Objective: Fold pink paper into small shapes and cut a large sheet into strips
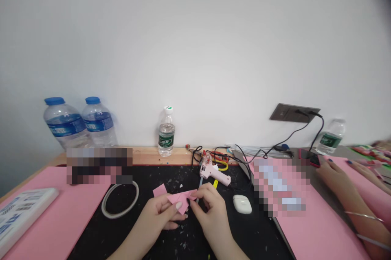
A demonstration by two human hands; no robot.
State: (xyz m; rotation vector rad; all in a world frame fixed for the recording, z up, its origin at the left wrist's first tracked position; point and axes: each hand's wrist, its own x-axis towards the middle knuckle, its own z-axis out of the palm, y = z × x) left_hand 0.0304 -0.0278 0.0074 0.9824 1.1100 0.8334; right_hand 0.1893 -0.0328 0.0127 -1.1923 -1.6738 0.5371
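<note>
At the far left a white printed box (24, 211) lies on a pink sheet (61, 227). Behind it, at about 10 o'clock from the hands, two large blue-capped water bottles (65, 123) stand against the wall. A clear ring of tape (120, 199) lies flat on the black mat (122, 231), at 9 o'clock from the hands.

The left hand (159, 215) pinches the pink folded piece (181, 201) at its left point, thumb on top and fingers closed under it. The right hand (210, 207) is closed on the right edge of the same piece with thumb and forefinger. The piece is therefore between the two hands, lifted just above the mat, with its middle free.

In my judgement the shaping is partly done: the piece already shows pointed folds, and a small pink scrap (159, 190) lies just beside it at 10 o'clock. I cannot tell if any glue is on it.

The pink glue gun (212, 173) rests untouched at 1 o'clock, near the right hand, with a small green-labelled bottle (166, 132) further back at 12 o'clock. A white earbud case (242, 204) lies at 3 o'clock. At the far right another person's hand (331, 174) rests on the table.
</note>
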